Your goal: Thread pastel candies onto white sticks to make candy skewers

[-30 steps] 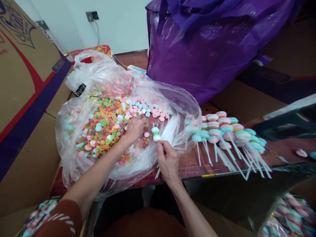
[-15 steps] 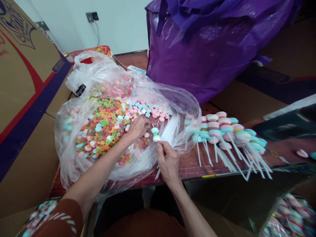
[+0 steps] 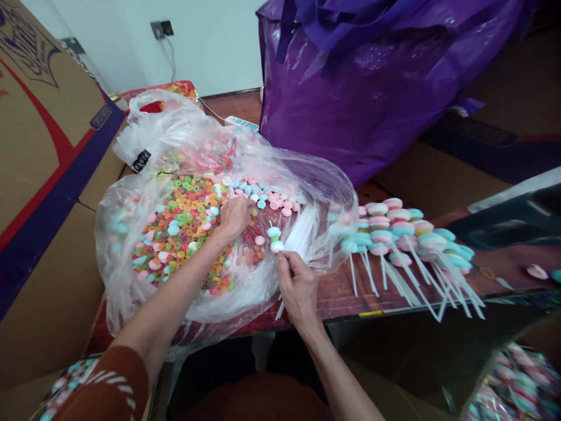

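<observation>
My right hand (image 3: 300, 289) is closed in a pinch on the stick of a candy skewer (image 3: 275, 240), just below its sweets. From the top these are a pale blue marshmallow, a green gummy ring and a white marshmallow; the bare tip pokes out above. To the left, my left hand (image 3: 235, 217) is over the loose sweets, fingers curled together and pointing down; their tips are hidden, so what they hold cannot be seen. Around it lie gummy rings (image 3: 188, 206) in orange, green and red, and pink and blue marshmallows (image 3: 280, 203), in an open clear plastic bag (image 3: 118, 292).
White sticks (image 3: 302, 231) lie in the bag's right side. Finished marshmallow skewers (image 3: 401, 228) are heaped at the table's (image 3: 342, 301) right, sticks over the front edge. A big purple bag (image 3: 350, 99) stands behind, a cardboard box (image 3: 48, 146) at left. Wrapped skewers (image 3: 512, 386) sit low at right.
My left hand has moved left and slightly up, away from the skewer and over the loose sweets. My right hand and the skewer have stayed nearly still.
</observation>
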### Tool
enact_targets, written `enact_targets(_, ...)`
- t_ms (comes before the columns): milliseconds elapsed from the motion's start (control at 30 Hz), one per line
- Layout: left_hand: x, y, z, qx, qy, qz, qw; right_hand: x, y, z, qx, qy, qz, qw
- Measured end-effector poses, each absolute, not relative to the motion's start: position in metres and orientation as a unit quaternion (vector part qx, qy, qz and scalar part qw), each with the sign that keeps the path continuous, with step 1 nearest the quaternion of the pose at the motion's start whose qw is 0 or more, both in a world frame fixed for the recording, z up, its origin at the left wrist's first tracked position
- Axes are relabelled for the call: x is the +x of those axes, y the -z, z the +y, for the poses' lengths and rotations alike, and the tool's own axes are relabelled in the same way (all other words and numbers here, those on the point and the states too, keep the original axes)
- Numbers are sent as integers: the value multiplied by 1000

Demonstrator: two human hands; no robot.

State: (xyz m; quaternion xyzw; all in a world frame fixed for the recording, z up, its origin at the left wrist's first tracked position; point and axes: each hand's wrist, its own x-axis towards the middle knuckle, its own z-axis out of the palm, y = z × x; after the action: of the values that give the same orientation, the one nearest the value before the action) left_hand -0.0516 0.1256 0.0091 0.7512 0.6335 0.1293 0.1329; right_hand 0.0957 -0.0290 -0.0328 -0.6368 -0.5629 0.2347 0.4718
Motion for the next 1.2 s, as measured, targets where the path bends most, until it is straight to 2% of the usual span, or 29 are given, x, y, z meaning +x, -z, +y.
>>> enact_targets(233,-49,-9,124,791,-68,598,106,97,35,-29,-636,-236,-566,469)
enact_targets(433,-54,-9,114,813,-113,554,138,96,34,-29,-630,-244,-568,470)
enact_targets(533,-56,-5,110,779,-199,552,219,95,33,-28,-618,-251,-574,475)
enact_targets(667,-60,2,105,671,-320,515,427,94,31,-29,-601,-260,-572,494)
enact_targets(767,-65,4,102,604,-374,465,529,94,31,-29,-590,-275,-571,499)
enact_targets(1200,-59,1,85,541,-389,422,615,94,34,-28,-589,-263,-582,496)
